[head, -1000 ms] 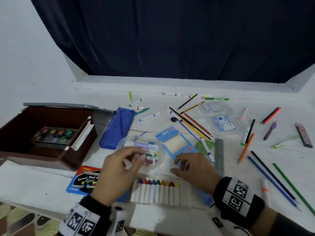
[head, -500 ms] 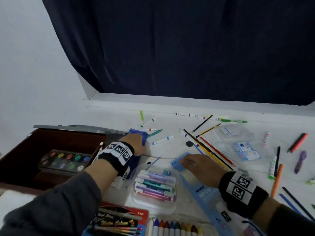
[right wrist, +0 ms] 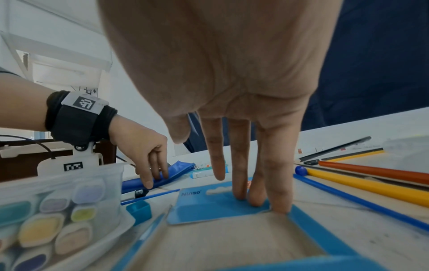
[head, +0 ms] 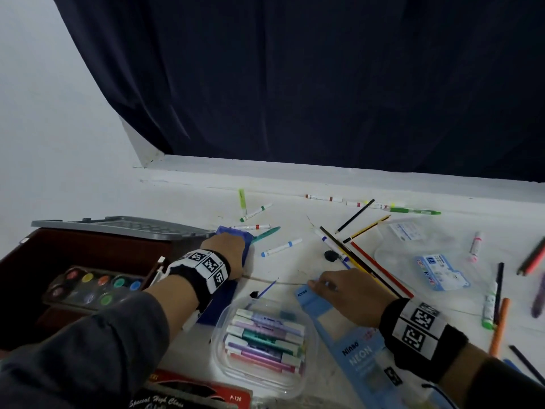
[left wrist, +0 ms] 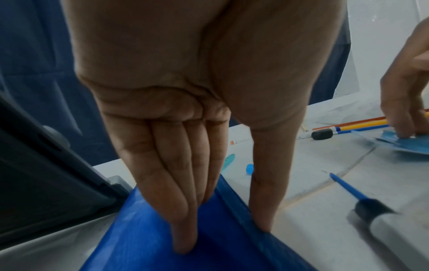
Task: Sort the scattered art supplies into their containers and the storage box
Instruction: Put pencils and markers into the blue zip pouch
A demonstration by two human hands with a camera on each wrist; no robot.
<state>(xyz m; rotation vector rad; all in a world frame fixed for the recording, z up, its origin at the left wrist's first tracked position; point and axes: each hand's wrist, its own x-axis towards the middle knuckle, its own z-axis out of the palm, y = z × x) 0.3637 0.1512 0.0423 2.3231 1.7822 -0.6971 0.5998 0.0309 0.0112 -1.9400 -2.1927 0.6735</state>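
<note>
My left hand (head: 230, 252) (left wrist: 223, 236) lies on the far end of a blue zip pouch (head: 219, 305) (left wrist: 144, 238), beside the brown storage box (head: 88, 249). Its fingers are straight on the fabric and its thumb sits at the pouch's edge. My right hand (head: 348, 287) (right wrist: 255, 192) presses straight fingertips on the top of a light-blue Ninso card pack (head: 324, 314) (right wrist: 209, 209). A clear tub of pastel markers (head: 265, 343) stands between my arms. Loose pencils (head: 368, 261) and markers (head: 280, 247) lie scattered beyond.
The storage box holds a watercolour palette (head: 94, 287), and its grey lid (head: 118, 224) lies behind it. A clear plastic bag (head: 427, 255) lies at the right with more pens around it. A red crayon box (head: 191, 391) sits at the near edge. A dark curtain hangs behind.
My left hand left the marker tub and reached forward onto the blue pouch. My right hand slid up to the top of the blue card pack. The head view moved closer and tilted up.
</note>
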